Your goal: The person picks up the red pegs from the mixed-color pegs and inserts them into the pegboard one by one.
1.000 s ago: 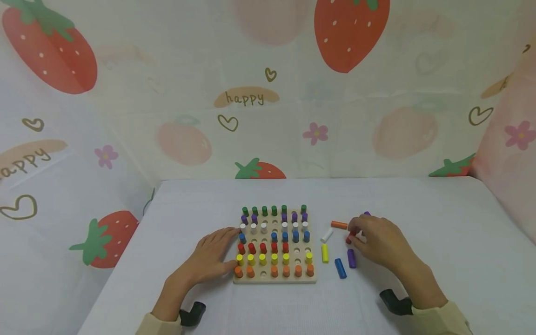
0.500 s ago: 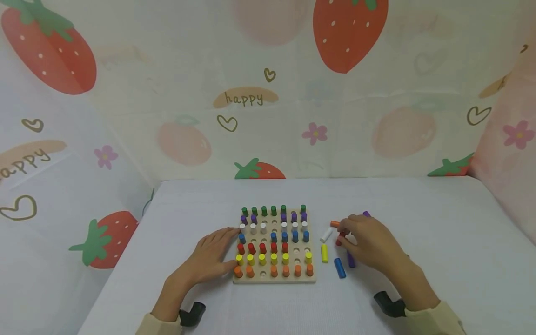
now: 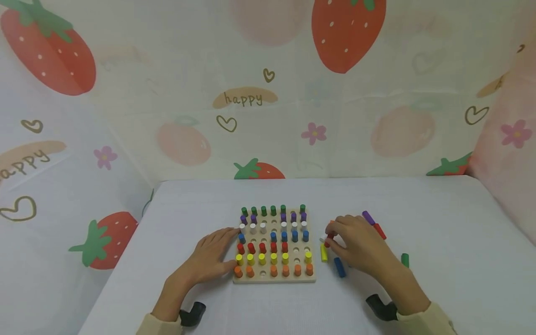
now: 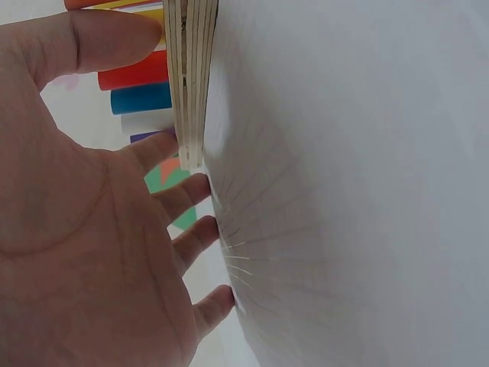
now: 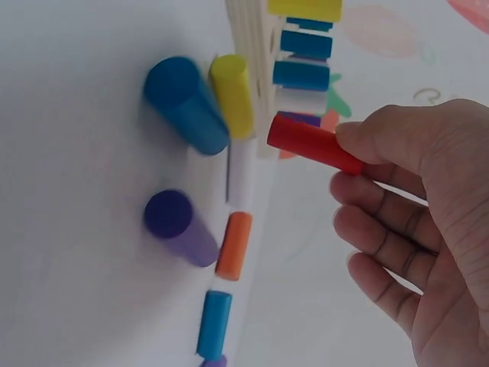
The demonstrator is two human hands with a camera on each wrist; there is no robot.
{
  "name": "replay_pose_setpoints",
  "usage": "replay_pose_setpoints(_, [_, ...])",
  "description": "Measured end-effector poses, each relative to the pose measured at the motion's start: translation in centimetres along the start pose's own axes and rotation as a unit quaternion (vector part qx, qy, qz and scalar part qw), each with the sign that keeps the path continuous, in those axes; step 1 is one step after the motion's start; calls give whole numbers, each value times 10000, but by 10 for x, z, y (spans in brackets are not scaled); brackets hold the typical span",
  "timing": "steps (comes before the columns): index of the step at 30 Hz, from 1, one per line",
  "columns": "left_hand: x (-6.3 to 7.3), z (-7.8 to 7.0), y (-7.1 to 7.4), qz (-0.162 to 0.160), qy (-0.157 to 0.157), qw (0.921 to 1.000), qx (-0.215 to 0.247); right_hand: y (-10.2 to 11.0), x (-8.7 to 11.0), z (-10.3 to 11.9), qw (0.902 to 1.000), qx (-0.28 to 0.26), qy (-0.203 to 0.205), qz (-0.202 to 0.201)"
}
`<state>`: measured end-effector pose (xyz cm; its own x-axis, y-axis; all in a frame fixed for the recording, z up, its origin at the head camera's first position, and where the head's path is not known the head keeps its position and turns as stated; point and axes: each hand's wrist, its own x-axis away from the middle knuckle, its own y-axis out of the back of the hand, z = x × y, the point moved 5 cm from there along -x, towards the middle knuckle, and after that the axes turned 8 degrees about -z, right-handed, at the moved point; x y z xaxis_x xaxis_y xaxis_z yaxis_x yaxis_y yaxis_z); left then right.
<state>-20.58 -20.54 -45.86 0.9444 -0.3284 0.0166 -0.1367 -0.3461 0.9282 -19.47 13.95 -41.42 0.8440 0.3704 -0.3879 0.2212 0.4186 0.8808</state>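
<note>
A square wooden pegboard stands on the white table, with rows of green, purple, white, blue, red, yellow and orange pegs upright in it. Several holes have no peg. My left hand lies at the board's left side, thumb and fingertips against its edge; the left wrist view shows the fingers spread and nearly straight along the layered side. Right of the board, my right hand pinches a red peg between thumb and fingers, raised over the loose pegs. The head view hides most of that peg.
Loose pegs lie right of the board: a yellow peg, a blue peg, a purple peg, a red peg and a green peg. An orange peg and a white peg show in the right wrist view.
My right hand has moved left toward the board with the red peg, uncovering a purple, a red and a green peg behind it. The left hand has stayed in place.
</note>
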Motion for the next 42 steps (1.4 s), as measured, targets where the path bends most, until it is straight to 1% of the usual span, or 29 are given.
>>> replay_pose_setpoints(4, [0,-1,0,-4,-28,10000,58,1,-3,7,10000,-29,73,2])
replay_pose_setpoints(11, [-2,3,-2,14,53,10000,-76,-3,-10,23,9994,-39,236,233])
replay_pose_setpoints(14, [-2,3,-2,23,37,10000,-70,-5,-12,28,9992,-56,256,286])
replay_pose_setpoints(20, [0,3,-2,17,13,10000,-54,-10,-17,38,9984,-15,422,387])
replay_pose_setpoints(26, [0,3,-1,13,6,10000,-34,-22,-21,44,9969,-122,309,712])
replay_pose_setpoints(29, [0,2,0,16,-19,10000,-11,-26,-22,47,9961,-185,301,807])
replay_pose_setpoints(34, [-1,2,1,66,-71,10000,4,-29,-26,55,9951,-255,479,823])
replay_pose_setpoints(37, [0,2,1,106,-50,9999,21,-30,-29,58,9946,-289,580,812])
replay_pose_setpoints(42, [0,3,1,112,-26,9999,124,-32,-32,60,9949,-268,592,766])
